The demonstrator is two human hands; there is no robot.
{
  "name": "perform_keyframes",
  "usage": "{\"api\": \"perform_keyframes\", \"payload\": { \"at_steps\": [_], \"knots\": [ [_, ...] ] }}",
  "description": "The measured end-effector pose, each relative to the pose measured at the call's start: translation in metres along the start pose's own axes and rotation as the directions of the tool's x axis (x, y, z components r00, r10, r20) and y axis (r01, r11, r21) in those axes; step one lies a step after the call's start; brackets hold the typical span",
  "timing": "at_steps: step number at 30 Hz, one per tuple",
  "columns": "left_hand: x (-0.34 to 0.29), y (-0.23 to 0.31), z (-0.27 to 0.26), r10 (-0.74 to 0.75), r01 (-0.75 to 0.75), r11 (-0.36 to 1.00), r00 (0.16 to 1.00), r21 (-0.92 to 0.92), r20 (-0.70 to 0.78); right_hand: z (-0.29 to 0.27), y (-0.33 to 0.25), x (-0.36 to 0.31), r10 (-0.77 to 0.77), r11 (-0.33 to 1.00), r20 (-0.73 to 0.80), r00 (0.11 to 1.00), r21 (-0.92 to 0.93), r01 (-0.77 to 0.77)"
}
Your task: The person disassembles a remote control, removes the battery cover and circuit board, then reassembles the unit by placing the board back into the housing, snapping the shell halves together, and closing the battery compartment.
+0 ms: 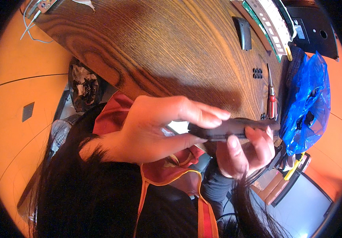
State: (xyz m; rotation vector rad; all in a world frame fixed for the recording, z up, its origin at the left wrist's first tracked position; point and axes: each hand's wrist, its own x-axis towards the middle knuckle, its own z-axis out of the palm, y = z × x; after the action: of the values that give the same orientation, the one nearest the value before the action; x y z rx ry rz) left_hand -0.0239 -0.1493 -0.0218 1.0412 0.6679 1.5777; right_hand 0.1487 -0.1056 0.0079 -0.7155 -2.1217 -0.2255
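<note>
Between my two hands, just above the near edge of the table, is a dark, flat, elongated piece, slightly blurred; its exact kind cannot be told. My left hand pinches its left end, fingers on top and thumb beneath. The fingers and thumb of my right hand close on the other end from below. Beyond the right hand, a screwdriver with a red handle lies on the wood. Several small black round parts sit grouped beside its shaft. Farther back rests a curved black plastic piece.
The brown wood-grain table spreads ahead. At its far right stands a pale slotted panel with a green circuit board. A blue plastic bag bulges along the right side. Cables and a power strip are far left; a black bag sits below.
</note>
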Motion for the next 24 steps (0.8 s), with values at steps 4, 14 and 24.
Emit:
{"api": "perform_keyframes", "payload": {
  "at_steps": [4,14,24],
  "knots": [
    [0.002,0.004,0.001,-0.243,0.230,0.968,0.960,-0.102,-0.140,-0.006,0.004,0.010,0.097,0.995,0.409,0.908,-0.017,-0.099],
    [0.016,0.021,-0.016,-0.496,0.501,0.865,0.850,-0.020,-0.177,0.001,0.016,0.018,0.132,0.952,0.477,0.869,0.184,-0.246],
    [0.014,0.019,-0.026,-0.343,0.375,0.819,0.927,0.434,-0.152,-0.013,0.078,0.018,0.453,0.876,0.542,0.708,-0.120,-0.468]
  ]
}}
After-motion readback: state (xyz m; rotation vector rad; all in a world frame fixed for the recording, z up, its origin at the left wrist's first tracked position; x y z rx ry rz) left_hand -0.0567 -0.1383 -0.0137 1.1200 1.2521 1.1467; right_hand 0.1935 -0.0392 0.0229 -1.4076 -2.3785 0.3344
